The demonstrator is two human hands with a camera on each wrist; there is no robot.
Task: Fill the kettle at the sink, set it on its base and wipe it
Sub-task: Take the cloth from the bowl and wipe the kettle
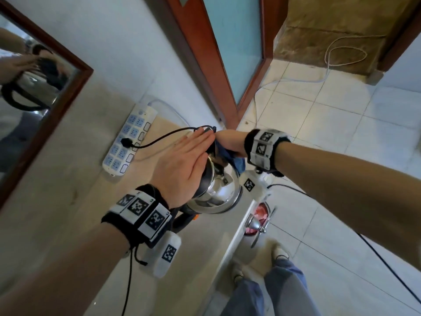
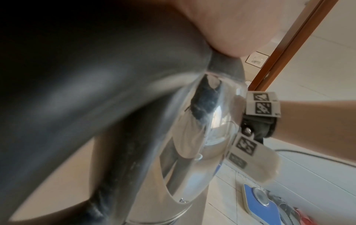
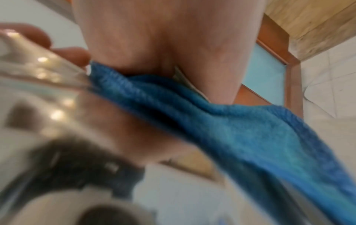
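Left hand [image 1: 182, 165] flat, fingers straight, steadying the kettle [image 1: 218, 195]; right hand [image 1: 230, 142] clutching the soft cloth [image 1: 237, 161] against its slick, probably water-heavy steel.

Beige counter [image 1: 68, 179] along the wall, steel kettle [image 1: 216, 192] near its edge, white power strip [image 1: 127, 142] behind it

Bare forearms; each wrist wears a black band [image 1: 136, 215] carrying white square-patterned marker tiles [image 1: 262, 144]; a black cord dangles from the left one; blue-grey trousers [image 1: 273, 290]; pale shoes [image 1: 279, 249].
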